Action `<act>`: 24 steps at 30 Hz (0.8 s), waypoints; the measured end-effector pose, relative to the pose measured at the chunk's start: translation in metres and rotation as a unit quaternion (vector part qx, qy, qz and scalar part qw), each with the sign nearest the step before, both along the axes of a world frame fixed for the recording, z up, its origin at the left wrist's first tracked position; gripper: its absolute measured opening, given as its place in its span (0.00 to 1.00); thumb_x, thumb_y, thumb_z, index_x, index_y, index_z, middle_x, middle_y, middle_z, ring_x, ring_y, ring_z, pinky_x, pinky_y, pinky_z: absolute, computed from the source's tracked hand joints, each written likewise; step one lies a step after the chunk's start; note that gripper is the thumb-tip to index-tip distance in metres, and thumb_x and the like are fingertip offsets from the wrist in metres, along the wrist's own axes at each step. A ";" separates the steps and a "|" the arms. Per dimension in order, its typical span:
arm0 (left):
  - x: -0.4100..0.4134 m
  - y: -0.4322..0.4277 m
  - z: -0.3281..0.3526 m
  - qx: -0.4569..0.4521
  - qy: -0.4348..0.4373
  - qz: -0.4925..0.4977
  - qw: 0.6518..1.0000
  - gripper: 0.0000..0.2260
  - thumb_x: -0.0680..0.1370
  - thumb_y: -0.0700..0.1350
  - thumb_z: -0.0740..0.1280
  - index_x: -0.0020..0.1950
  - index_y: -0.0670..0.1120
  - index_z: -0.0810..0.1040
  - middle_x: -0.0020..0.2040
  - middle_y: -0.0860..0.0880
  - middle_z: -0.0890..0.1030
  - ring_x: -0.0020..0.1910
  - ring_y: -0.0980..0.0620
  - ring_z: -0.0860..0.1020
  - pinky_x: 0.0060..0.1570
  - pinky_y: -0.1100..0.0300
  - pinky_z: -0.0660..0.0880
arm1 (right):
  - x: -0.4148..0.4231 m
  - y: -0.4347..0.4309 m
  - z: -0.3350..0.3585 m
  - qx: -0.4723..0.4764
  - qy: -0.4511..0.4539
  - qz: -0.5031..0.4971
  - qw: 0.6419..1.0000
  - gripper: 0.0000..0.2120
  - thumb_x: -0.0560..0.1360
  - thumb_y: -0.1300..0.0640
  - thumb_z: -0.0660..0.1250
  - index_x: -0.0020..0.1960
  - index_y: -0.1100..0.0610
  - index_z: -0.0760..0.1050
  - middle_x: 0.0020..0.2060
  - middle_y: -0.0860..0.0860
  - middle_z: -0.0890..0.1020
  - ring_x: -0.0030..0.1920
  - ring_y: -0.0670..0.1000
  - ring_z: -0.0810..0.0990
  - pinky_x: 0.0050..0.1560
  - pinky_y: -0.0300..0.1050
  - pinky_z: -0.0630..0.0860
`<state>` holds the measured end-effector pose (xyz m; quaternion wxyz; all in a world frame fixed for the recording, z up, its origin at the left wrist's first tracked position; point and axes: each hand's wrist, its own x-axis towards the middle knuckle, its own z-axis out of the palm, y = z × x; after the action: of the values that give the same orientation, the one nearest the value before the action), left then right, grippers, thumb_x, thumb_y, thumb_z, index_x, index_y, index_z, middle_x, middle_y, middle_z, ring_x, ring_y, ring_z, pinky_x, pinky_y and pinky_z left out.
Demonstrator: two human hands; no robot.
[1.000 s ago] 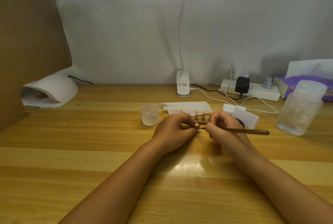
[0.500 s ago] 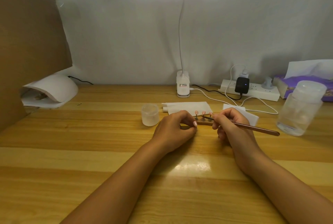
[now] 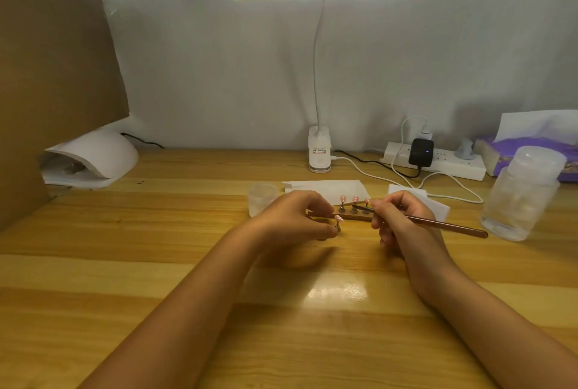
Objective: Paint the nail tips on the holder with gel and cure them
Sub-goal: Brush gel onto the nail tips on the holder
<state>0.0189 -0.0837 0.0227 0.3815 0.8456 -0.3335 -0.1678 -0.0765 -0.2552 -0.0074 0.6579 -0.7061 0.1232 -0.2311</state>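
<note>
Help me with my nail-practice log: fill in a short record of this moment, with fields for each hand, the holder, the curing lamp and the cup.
left hand: pinches one pink nail tip on its small stand, in front of the holder
right hand: grips the brush, bristle end over the holder
holder: lies between the hands, three pink tips visible on it
curing lamp: far left, apart from the hands
small cup: left of the holder

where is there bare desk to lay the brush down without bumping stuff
Widest bare wood lies between the white dome curing lamp and the small frosted plastic cup. It runs on left of the left hand to the near edge. Crowded: from that cup past the wooden nail-tip holder to the clear plastic bottle, white cables behind.
</note>
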 end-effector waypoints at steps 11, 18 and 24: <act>0.037 0.071 0.034 -0.005 -0.088 0.166 0.982 0.34 0.65 0.57 0.79 0.64 0.53 0.66 0.61 0.53 0.69 0.55 0.57 0.73 0.49 0.64 0.71 | -0.005 0.013 0.000 -0.196 -0.070 -0.017 0.978 0.03 0.76 0.52 0.68 0.49 0.48 0.75 0.40 0.43 0.82 0.42 0.42 0.81 0.38 0.35 0.77; 0.043 0.069 -0.014 -0.003 -0.009 0.165 0.986 0.27 0.67 0.51 0.80 0.60 0.54 0.70 0.60 0.54 0.77 0.55 0.55 0.77 0.55 0.56 0.76 | -0.010 0.018 -0.001 -0.286 -0.123 0.002 0.950 0.08 0.75 0.51 0.61 0.54 0.42 0.71 0.44 0.41 0.82 0.42 0.41 0.81 0.38 0.37 0.76; 0.034 0.069 0.010 0.036 0.012 0.080 0.996 0.24 0.68 0.47 0.79 0.56 0.56 0.69 0.56 0.55 0.77 0.54 0.56 0.77 0.46 0.61 0.73 | -0.019 0.036 -0.002 -0.386 -0.225 0.002 0.895 0.05 0.75 0.52 0.64 0.46 0.51 0.69 0.30 0.43 0.75 0.28 0.46 0.76 0.25 0.42 0.73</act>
<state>0.0528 -0.0143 0.0327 0.3664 0.8808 -0.2544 -0.1588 -0.0951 -0.2195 -0.0097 0.3440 -0.8340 -0.1284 -0.4119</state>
